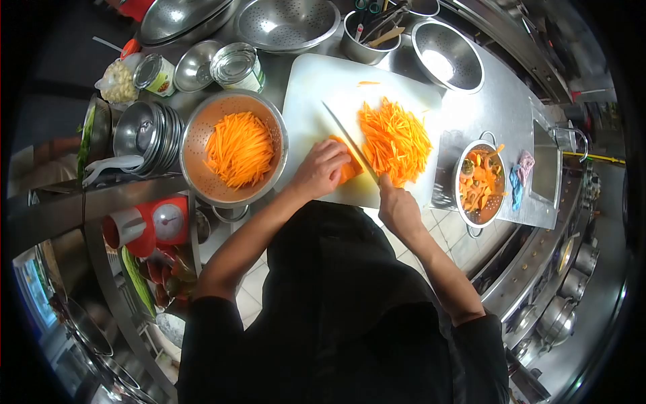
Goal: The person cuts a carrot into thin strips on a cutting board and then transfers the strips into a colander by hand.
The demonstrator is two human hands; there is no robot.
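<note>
On the white cutting board (pixel 316 94), my left hand (pixel 319 168) has its fingers curled and pressed down on a stack of carrot slices (pixel 348 168). My right hand (pixel 400 210) is closed round the handle of a kitchen knife (pixel 350 139). The blade points away and to the left, lying right along the carrot slices. To the right of the blade is a large heap of carrot strips (pixel 396 145). A metal colander (pixel 190 151) with more carrot strips (pixel 241 149) in it stands left of the board.
Right of the board stands a colander of vegetable scraps (pixel 479 185), with cloths (pixel 521 168) and a sink (pixel 544 161) beyond. Along the back are a large colander (pixel 288 23), a tin can (pixel 237 66) and a utensil pot (pixel 369 50). Stacked bowls (pixel 145 138) sit at left.
</note>
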